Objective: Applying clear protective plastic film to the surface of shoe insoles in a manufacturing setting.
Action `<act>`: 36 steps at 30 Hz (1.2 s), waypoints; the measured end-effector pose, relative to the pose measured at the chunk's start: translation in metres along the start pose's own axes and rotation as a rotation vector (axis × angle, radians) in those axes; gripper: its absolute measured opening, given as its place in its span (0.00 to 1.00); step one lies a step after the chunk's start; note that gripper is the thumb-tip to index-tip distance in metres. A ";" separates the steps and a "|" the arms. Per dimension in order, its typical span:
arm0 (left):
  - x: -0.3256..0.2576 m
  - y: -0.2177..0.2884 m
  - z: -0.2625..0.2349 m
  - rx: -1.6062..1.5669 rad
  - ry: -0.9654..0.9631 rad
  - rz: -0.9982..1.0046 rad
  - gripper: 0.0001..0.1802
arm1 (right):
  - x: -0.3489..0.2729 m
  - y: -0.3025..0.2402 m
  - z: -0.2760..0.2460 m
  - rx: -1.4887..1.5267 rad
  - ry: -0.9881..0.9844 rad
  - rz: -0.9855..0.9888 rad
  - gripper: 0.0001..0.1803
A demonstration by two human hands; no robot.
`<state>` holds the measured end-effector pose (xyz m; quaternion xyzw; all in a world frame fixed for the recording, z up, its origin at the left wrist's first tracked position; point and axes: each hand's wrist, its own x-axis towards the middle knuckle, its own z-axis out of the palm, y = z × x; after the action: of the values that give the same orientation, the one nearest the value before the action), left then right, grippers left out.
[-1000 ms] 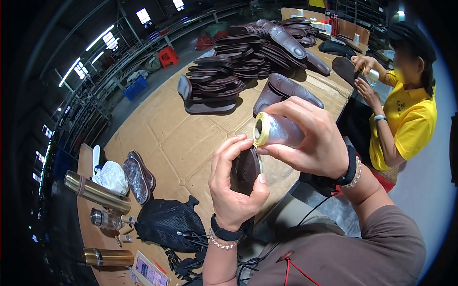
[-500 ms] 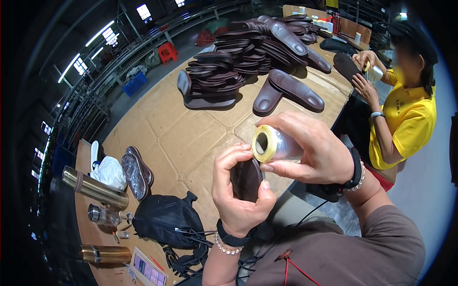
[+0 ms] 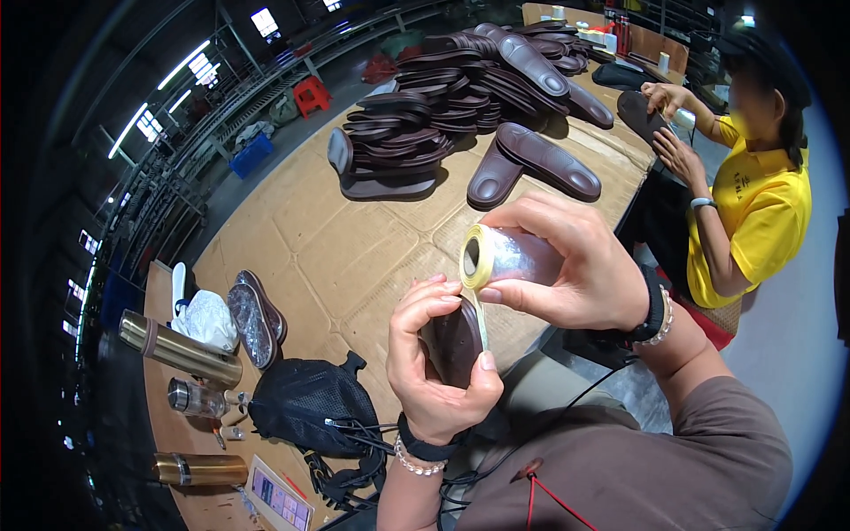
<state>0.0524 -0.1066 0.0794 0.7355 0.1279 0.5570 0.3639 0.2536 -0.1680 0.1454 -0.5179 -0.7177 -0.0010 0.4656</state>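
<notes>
while the left hand [image 3: 421, 394] is cupping a dark brown, curved shoe insole [image 3: 456, 343] over the near side of a tan, cardboard-covered table [image 3: 292, 257], the right hand [image 3: 584, 270] is gripping a thick roll of shiny clear film with a yellow ringed end [image 3: 513, 255] just above it. the left fingers are curling around the insole; the right fingers and thumb are spanning the roll, spread to its width. a narrow pale strip [image 3: 482, 323] is running from the roll down by the insole's edge toward the left thumb, and whether that thumb is pinning it, one cannot tell. keeping the strip lightly taut and in line with the edge looks like the tidy way here, the thumb pressing low and the right fingertips clearing the strip.

beyond the hands, two brown moulded insoles [image 3: 553, 164] are lying partly overlapped, and a big heap of dark brown insoles [image 3: 403, 146] is filling the far side. a black mesh bag [image 3: 314, 398] is sitting near the left forearm, its black cords spreading close to the wrist, the likeliest snag. a co-worker in a yellow shirt [image 3: 753, 234] is handling another dark insole [image 3: 637, 115], well apart.
</notes>
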 end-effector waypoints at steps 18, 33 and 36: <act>-0.014 0.002 -0.004 -0.045 -0.022 0.017 0.33 | -0.006 -0.017 0.005 -0.069 -0.038 0.028 0.27; -0.049 0.025 -0.036 0.262 -0.216 -0.098 0.41 | -0.048 -0.038 0.020 0.047 -0.066 0.064 0.28; -0.055 0.026 -0.035 0.186 -0.233 -0.163 0.40 | -0.058 -0.033 0.027 0.094 -0.084 0.042 0.30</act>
<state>-0.0041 -0.1435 0.0609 0.8128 0.1950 0.4225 0.3505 0.2123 -0.2131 0.1073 -0.5101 -0.7247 0.0641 0.4588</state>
